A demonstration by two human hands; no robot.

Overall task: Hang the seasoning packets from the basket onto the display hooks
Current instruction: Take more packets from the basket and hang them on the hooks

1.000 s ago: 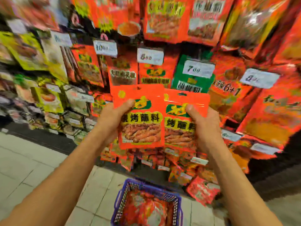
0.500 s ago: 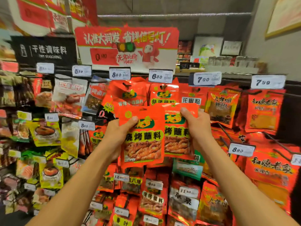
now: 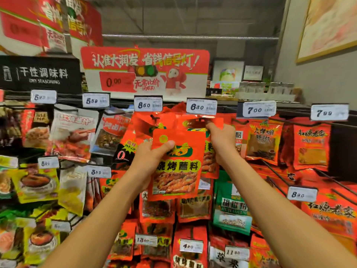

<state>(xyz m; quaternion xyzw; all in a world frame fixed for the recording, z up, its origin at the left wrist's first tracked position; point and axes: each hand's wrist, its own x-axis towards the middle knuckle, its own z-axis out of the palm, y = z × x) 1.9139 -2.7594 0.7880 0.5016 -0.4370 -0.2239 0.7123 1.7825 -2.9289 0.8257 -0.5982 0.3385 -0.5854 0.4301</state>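
- I stand facing a rack [image 3: 286, 113] of seasoning packets hung on hooks, with white price tags along its top edge.
- My left hand [image 3: 148, 161] grips one red packet [image 3: 175, 171] by its upper left edge, thumb across the front, fingers behind. It is upright, held in front of the rack, below the top row and not on any hook.
- My right hand [image 3: 222, 140] pinches the top of a second packet [image 3: 209, 161], lifted to the top row, just under the 6.80 tag [image 3: 201, 106].
- The second packet's upper edge is at the hook beneath that tag. I cannot tell whether its hole is already on the prong; my fingers and the tag cover that spot.
- Similar red packets already hang just left of it, under the 8.50 tag [image 3: 148, 105].
- The basket is out of view, so I cannot tell how many packets remain.
- My judgement: the task is mid-way. One packet is being hung, the one in my left hand comes next, then whatever the basket holds.
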